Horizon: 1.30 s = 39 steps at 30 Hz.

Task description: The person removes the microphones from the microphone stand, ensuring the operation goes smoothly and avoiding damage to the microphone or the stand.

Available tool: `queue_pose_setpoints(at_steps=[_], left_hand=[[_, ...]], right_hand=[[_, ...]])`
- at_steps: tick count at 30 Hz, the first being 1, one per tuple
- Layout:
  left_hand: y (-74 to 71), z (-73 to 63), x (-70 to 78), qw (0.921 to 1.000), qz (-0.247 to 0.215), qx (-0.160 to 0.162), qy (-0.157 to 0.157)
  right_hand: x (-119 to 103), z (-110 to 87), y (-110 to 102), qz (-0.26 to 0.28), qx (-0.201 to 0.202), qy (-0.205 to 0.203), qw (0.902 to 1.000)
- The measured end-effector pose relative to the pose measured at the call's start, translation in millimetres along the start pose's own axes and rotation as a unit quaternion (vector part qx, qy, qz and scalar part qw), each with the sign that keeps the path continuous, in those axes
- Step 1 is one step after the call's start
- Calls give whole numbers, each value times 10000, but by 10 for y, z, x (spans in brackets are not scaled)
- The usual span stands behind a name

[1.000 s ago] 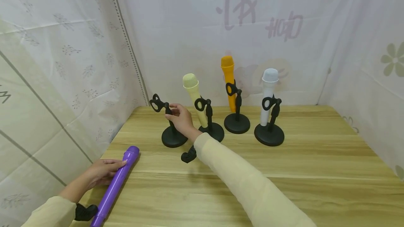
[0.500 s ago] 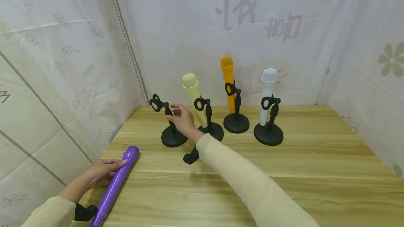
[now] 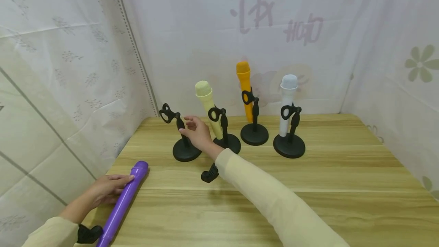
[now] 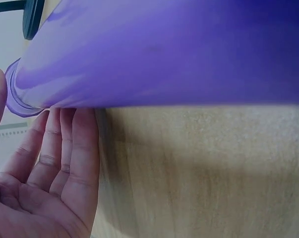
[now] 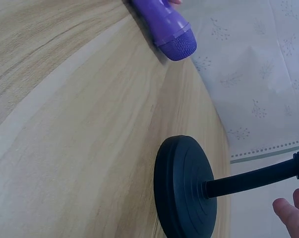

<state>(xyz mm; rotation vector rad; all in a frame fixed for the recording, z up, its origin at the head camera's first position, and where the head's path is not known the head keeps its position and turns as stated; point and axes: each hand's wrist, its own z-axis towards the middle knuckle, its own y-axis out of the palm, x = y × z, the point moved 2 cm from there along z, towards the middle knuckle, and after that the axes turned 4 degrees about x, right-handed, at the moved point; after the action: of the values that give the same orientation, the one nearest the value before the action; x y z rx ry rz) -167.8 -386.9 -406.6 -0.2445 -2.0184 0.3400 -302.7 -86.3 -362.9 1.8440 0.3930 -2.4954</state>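
Left hand [image 3: 107, 190]: grip pinching the purple microphone [image 3: 122, 203].
Purple microphone: at the surface's [image 3: 188, 209] left, long axis slanting, head pointing away and rightward.
Leftmost stand [image 3: 180, 122]: upright, beyond it.
Right hand [image 3: 199, 134]: grip loosely parted, holding nothing, beside that stand.
Yellow microphone [image 3: 204, 91], orange microphone [image 3: 244, 74], white microphone [image 3: 289, 87]: leaning in stands [image 3: 254, 135].

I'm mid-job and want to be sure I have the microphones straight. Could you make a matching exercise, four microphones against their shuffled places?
Column one
1. Purple microphone
2. Pale yellow microphone
3. Orange microphone
4. White microphone

Column two
A. In the rightmost stand
B. In the second stand from the left
C. At the left hand
D. In the second stand from the right

Pairs: 1-C, 2-B, 3-D, 4-A
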Motion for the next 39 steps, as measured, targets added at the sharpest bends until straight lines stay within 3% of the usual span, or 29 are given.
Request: queue_pose_setpoints(at_steps=[10, 17, 23, 31, 39], left_hand=[[-133, 39, 83, 9992, -92, -286, 244], [-128, -7, 211, 9978, 209, 208, 591], [-127, 13, 310, 9950, 145, 243, 962], [0, 55, 488, 9924, 55, 140, 1221], [220, 105, 689, 9894, -45, -5, 1451]], right_hand=[[68, -53, -52, 121, -87, -49, 9999], [156, -80, -113, 76, -132, -95, 9998], [189, -159, -173, 142, -270, -123, 9995], [214, -299, -317, 40, -483, -99, 9988], [241, -423, -471, 0, -656, -162, 9977]])
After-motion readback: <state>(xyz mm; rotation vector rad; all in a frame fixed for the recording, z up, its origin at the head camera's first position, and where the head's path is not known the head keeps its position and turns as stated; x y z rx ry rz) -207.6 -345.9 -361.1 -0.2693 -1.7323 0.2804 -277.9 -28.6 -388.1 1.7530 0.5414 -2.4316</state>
